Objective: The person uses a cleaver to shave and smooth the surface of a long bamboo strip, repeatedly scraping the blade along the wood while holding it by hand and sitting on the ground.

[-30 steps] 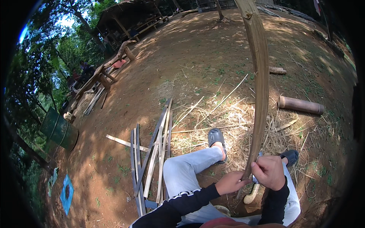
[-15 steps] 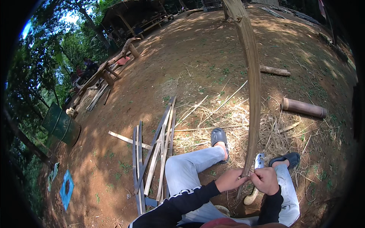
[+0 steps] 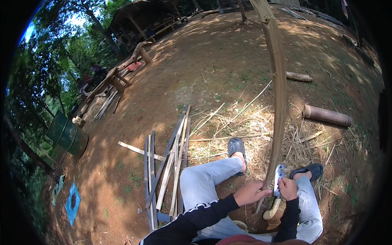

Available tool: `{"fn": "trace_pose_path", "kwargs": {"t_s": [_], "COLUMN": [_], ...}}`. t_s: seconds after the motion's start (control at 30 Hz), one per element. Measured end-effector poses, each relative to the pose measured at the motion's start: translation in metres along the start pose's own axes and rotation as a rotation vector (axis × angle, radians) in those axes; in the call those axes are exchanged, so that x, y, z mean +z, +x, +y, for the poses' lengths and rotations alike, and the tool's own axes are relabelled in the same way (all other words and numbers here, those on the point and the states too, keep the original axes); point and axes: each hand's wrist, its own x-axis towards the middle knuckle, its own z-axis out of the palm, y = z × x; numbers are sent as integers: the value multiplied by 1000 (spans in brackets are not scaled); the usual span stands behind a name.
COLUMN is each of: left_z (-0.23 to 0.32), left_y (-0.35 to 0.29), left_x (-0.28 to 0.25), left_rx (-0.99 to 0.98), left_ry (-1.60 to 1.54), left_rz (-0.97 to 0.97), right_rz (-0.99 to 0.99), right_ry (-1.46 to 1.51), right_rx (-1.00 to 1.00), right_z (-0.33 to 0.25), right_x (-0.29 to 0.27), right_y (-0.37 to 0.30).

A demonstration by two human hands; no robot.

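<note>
My left hand (image 3: 250,193) is closed round the lower end of a long brown bamboo strip (image 3: 279,102), its thumb lying along the strip. The strip rises away from me and runs out of the top of the picture. Just right of it is a knife (image 3: 279,173) with a broad shiny blade and a pale curved handle, between my legs. Beside the blade, my right hand (image 3: 288,189) is closed, fingers curled. Whether it grips the blade or a thin piece against it, I cannot make out.
Several split slats (image 3: 167,175) lie crossed to the left of my leg. Pale shavings (image 3: 257,126) cover the ground ahead. A bamboo section (image 3: 326,116) and a short log (image 3: 299,76) lie to the right. A green drum (image 3: 65,132) and blue sheet (image 3: 73,203) are far left.
My right hand has shifted right, off the strip's lower end and over beside the blade. My left hand stays on the strip. The strip's upper part appears slightly further right.
</note>
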Motion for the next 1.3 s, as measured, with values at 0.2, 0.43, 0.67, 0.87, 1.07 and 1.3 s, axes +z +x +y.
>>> {"fn": "trace_pose_path", "kwargs": {"t_s": [0.2, 0.43, 0.67, 0.87, 1.07, 1.3], "left_z": [0, -3, -3, 12, 5, -1], "left_y": [-3, -4, 10, 23, 63, 52], "left_x": [1, -3, -20, -83, -108, -123], "left_rx": [-28, 88, -102, -50, 114, 16], "left_ry": [-116, -49, -237, -383, -327, -254], "left_rz": [-23, 7, 124, 298, 321, 341], "right_rz": [0, -96, -245, 4, 156, -28], "right_ry": [238, -158, 69, -274, -149, -184], "right_rx": [104, 111, 261, 342, 707, 853], "right_z": [18, 53, 37, 86, 194, 182], "right_x": [17, 62, 38, 66, 76, 102], "right_y": [1, -5, 2, -5, -34, -55]}}
